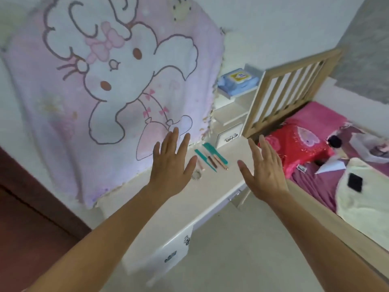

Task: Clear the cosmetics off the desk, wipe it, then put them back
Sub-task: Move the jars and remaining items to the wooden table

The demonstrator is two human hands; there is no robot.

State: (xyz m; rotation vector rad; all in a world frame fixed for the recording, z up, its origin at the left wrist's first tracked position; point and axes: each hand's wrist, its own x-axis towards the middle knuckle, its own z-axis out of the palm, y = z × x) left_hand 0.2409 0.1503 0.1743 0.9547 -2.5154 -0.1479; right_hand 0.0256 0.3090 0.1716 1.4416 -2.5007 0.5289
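A white desk (195,199) runs from lower left to upper right. Near its far end lie a teal comb (214,152), a thin teal tail comb (203,159) and two slim pen-like cosmetics, one brown (212,162) and one rose-gold (221,162). A pale pink stick (201,165) and a small ring-shaped hair tie (196,177) lie beside my left hand. My left hand (171,165) hovers over the desk with fingers spread, holding nothing. My right hand (264,167) is raised over the desk's front edge, fingers straight, also holding nothing.
A pink cartoon blanket (109,91) hangs over the back of the desk. A blue wipes pack (237,81) sits on a white shelf unit (231,114). A bed with a wooden headboard (292,89), pink bedding (299,144) and a black phone (354,182) stands right.
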